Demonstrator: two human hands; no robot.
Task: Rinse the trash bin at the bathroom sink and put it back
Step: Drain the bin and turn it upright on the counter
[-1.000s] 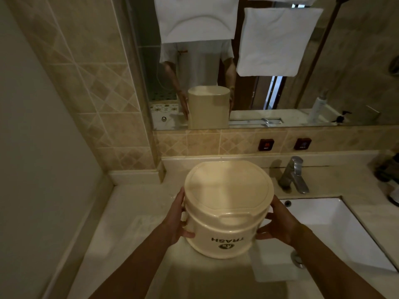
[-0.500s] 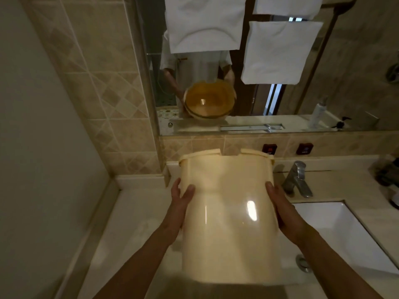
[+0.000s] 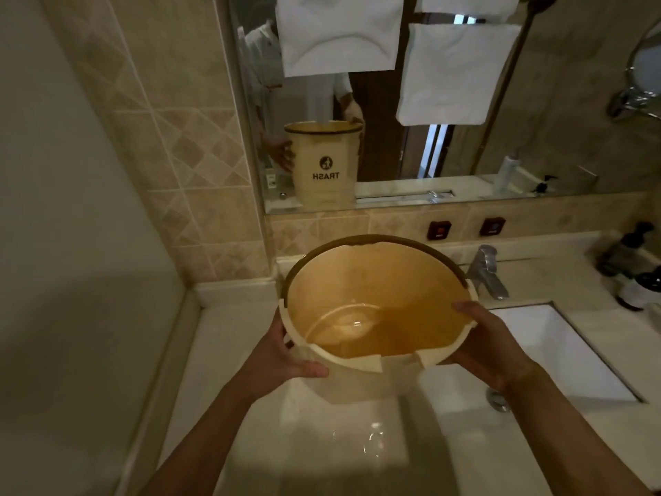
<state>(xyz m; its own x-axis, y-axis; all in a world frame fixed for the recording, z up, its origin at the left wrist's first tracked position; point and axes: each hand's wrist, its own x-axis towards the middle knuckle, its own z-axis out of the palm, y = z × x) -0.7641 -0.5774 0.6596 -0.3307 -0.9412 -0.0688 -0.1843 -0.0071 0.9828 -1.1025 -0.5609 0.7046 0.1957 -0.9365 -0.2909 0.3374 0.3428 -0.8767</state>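
A cream plastic trash bin (image 3: 372, 316) is held upright above the counter, left of the sink (image 3: 558, 352), its open mouth facing me and its inside bare. My left hand (image 3: 282, 356) grips its left wall just under the rim, thumb across the front. My right hand (image 3: 490, 345) holds the right rim, with the thumb hooked over the edge. The mirror (image 3: 465, 145) shows the bin's far side with the printed word TRASH.
A chrome faucet (image 3: 484, 272) stands behind the white basin, whose drain (image 3: 497, 399) lies near my right wrist. Dark bottles (image 3: 636, 266) sit at the counter's right end. A tiled wall closes the left side. White towels are reflected in the mirror.
The bin was bottom up a second ago, then tipped mouth away from me; now it is upright with its mouth toward me. Both hands turned with it and keep holding it.
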